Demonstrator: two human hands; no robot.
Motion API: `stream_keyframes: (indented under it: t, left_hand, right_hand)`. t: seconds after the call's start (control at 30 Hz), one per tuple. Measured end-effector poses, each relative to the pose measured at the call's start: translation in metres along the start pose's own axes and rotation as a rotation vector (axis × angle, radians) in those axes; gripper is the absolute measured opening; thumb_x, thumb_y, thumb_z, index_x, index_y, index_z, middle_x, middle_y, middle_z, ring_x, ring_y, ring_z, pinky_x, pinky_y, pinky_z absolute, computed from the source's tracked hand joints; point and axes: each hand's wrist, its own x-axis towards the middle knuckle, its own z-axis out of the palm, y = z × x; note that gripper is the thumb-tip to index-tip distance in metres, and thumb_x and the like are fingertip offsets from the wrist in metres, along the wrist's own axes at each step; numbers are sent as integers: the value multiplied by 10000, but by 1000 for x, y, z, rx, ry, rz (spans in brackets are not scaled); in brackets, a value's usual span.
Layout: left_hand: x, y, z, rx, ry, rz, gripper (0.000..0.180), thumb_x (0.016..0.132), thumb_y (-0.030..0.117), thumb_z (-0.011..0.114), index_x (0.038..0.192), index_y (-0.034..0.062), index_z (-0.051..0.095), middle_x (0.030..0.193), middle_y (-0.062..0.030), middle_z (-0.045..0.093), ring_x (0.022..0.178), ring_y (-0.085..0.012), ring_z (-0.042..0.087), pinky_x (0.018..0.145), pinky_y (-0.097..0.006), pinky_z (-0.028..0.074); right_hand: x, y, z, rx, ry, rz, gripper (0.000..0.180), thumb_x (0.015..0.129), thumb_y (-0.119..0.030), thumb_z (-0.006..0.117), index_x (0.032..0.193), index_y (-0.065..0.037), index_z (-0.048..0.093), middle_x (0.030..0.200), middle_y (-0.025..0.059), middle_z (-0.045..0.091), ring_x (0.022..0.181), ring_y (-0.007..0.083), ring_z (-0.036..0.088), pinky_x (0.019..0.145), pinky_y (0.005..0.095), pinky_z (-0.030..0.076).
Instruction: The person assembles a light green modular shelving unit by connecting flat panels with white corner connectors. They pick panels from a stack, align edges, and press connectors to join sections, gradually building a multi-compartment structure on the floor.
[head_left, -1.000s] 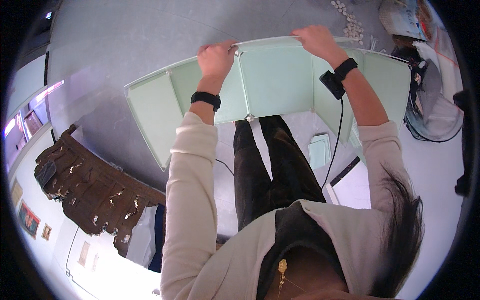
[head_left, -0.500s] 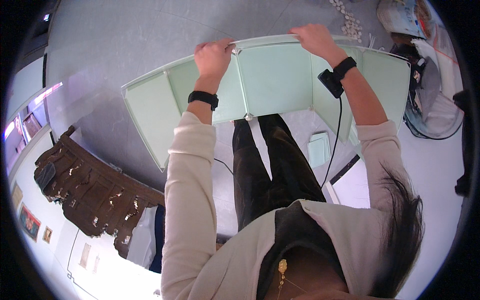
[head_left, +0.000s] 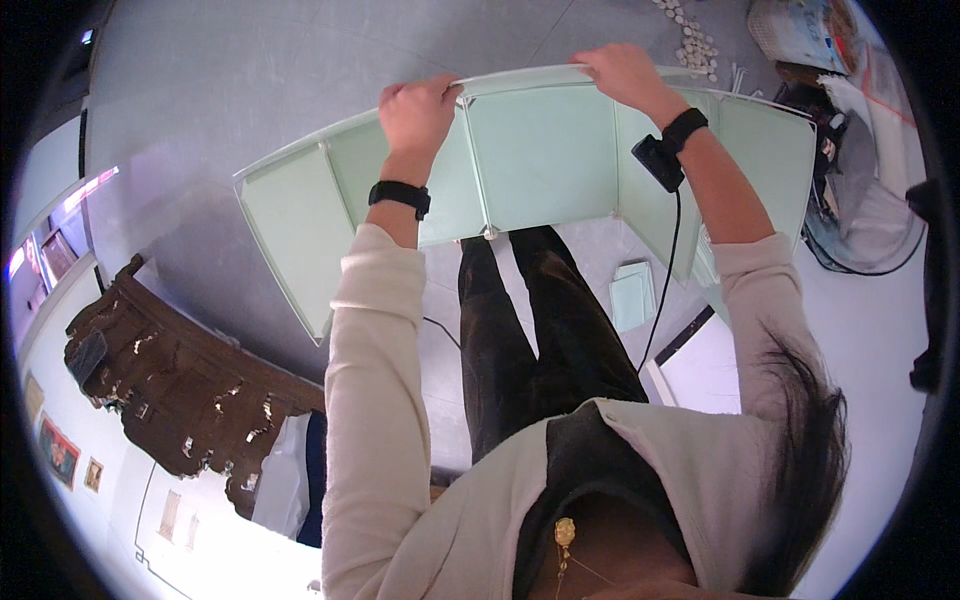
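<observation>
In front of my legs stands a long pale green panel shelf (head_left: 545, 150), made of thin sheets joined by white corner connectors (head_left: 490, 233). Along its far side runs a narrow pale panel (head_left: 525, 76), seen nearly edge-on. My left hand (head_left: 416, 115) is closed on the left end of that panel, fingertips curled over the edge. Farther right, my right hand (head_left: 627, 78) pinches the same panel from above, its thumb side toward the edge. A black band is on each wrist; a small black device (head_left: 656, 162) with a cable hangs at the right one.
Several loose pale panels (head_left: 632, 296) lie on the floor right of my legs. White round connectors (head_left: 697, 50) are scattered at the far right, near a woven bag (head_left: 803, 35) and a clear plastic bag (head_left: 865, 215). Dark brown carved furniture (head_left: 190, 380) stands at the left.
Both hands keep their hold on the panel. The shelf and both hands sit slightly farther left and up in the picture, along with a small shift of the whole view.
</observation>
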Motion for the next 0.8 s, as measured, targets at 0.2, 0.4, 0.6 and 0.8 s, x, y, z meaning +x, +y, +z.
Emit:
stream_keyframes:
  t: [0.2, 0.4, 0.6, 0.8]
  left_hand:
    - [1, 3, 5, 59, 18, 0, 176, 776, 358, 649, 872, 223, 708, 617, -54, 634, 599, -257, 614, 707, -345, 468]
    - [3, 4, 17, 68, 40, -20, 174, 766, 360, 654, 859, 224, 708, 619, -53, 638, 602, -255, 617, 679, -345, 476]
    - [-2, -1, 14, 37, 10, -10, 179, 777, 361, 644, 864, 219, 710, 644, -52, 648, 640, -255, 626, 685, -352, 487]
    - [0, 1, 12, 39, 4, 7, 179, 796, 355, 626, 889, 226, 708, 668, -60, 654, 653, -259, 629, 695, -357, 492]
  right_hand:
    - [1, 10, 5, 108, -61, 19, 254, 854, -178, 528, 1082, -149, 636, 885, 143, 660, 823, 334, 626, 708, 458, 491]
    - [3, 20, 15, 46, -22, 31, 267, 848, -236, 557, 1085, -141, 635, 887, 129, 657, 830, 333, 616, 733, 426, 489]
    - [-14, 45, 4, -21, -72, 17, 295, 849, -260, 562, 1102, -126, 631, 934, 135, 655, 888, 323, 618, 759, 437, 495]
    - [-36, 70, -7, -109, -155, 112, 296, 859, -281, 549, 1075, -99, 636, 954, 139, 649, 907, 337, 600, 782, 432, 479]
